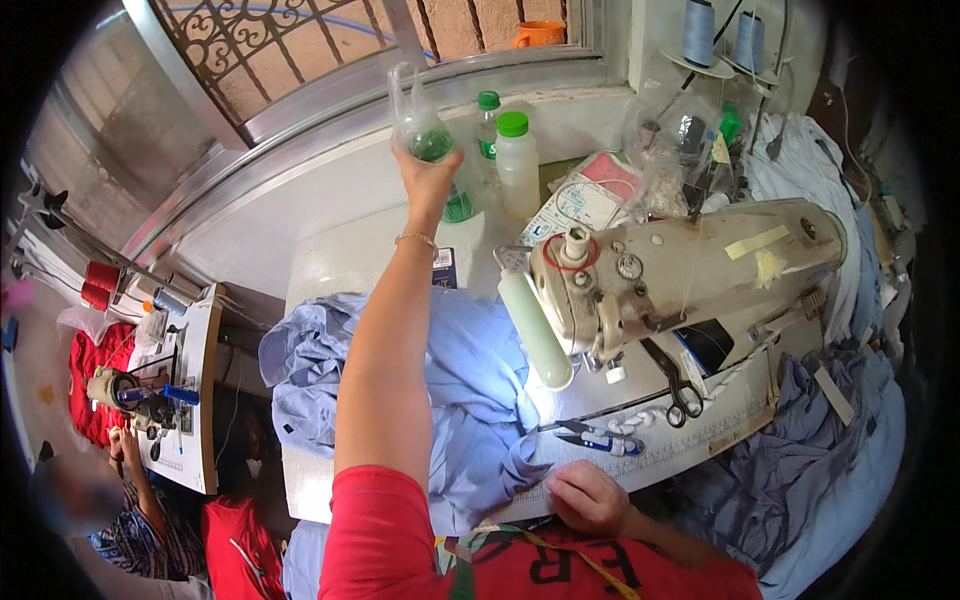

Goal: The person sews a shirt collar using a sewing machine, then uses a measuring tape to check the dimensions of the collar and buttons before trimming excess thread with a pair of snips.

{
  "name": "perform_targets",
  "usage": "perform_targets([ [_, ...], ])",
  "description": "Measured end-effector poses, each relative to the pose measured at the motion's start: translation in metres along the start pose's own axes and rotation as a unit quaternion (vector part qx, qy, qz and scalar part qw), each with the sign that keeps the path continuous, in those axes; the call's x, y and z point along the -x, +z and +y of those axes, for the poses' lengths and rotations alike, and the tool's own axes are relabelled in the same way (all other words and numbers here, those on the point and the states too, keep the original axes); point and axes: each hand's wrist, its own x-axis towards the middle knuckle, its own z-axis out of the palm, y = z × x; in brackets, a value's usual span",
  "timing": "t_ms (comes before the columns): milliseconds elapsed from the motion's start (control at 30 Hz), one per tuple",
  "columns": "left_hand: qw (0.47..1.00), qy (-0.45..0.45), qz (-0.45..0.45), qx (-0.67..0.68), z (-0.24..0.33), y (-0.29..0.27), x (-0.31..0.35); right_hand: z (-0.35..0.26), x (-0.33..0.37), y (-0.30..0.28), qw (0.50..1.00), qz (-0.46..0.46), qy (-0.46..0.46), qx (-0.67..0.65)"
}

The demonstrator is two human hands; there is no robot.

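Note:
My left arm reaches to the far side of the sewing table. There my left hand is closed around a clear plastic bag with something green inside. Beside it stand a green-capped clear bottle and a cloudy bottle with a green cap. My right hand rests at the near table edge with its fingers curled, seemingly holding nothing. A light blue garment lies beneath my left arm and reaches toward the needle area. The sewing machine stands to its right.
Black-handled scissors and blue-and-white thread snips lie by the machine. Thread cones stand at the back right. Dark grey cloth hangs at the right. On the left, another person's hands work at a second machine.

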Motion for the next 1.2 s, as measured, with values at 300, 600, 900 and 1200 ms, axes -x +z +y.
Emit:
perform_targets([
  [300, 0.998, -0.031, -0.047, -0.023, -0.021, 0.017, -0.006, 0.005, 0.003, 0.000, 1.000, -0.009, 0.012, -0.028],
  [600, 0.984, -0.113, -0.139, -0.024, 0.069, -0.086, 0.097, 0.001, -0.001, 0.003, 1.000, 0.003, 0.022, 0.005],
  [900, 0.955, -0.227, -0.190, -0.029, 0.134, -0.200, 0.305, -0.004, -0.002, -0.001, 0.994, 0.006, 0.097, -0.055],
  [1200, 0.953, -0.013, -0.249, -0.171, 0.177, -0.142, 0.342, 0.010, -0.015, -0.037, 0.949, -0.045, 0.168, 0.261],
])
